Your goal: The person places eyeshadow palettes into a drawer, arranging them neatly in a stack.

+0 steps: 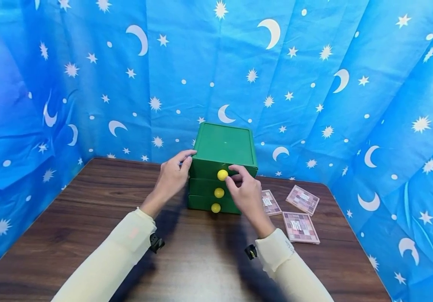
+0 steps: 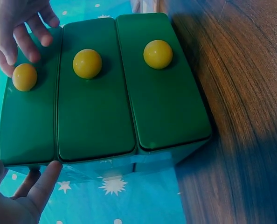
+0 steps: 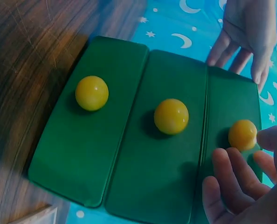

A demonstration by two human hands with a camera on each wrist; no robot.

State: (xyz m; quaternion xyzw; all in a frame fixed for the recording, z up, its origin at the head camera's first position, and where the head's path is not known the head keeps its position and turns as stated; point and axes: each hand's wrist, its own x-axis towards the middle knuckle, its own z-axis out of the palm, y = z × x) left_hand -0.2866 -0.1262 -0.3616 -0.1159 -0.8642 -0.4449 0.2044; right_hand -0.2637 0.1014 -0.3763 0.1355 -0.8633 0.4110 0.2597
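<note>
A green drawer unit (image 1: 225, 144) stands on the table with three closed drawers, each with a round yellow knob. My left hand (image 1: 173, 174) rests against the unit's upper left side, fingertips on its edge. At the top drawer, my right hand (image 1: 246, 191) has its thumb and index finger close by the top knob (image 1: 222, 175). In the right wrist view, the thumb appears to meet that knob (image 3: 242, 135), while the other fingers are loosely bent beside it. Below sit the middle knob (image 1: 219, 193) and bottom knob (image 1: 215, 208).
Right of the unit lie three flat palettes with checkered covers: one beside the unit (image 1: 270, 203), one farther back (image 1: 303, 199) and one nearer (image 1: 301, 227). A blue curtain (image 1: 186, 54) with moons and stars surrounds the wooden table (image 1: 197, 260).
</note>
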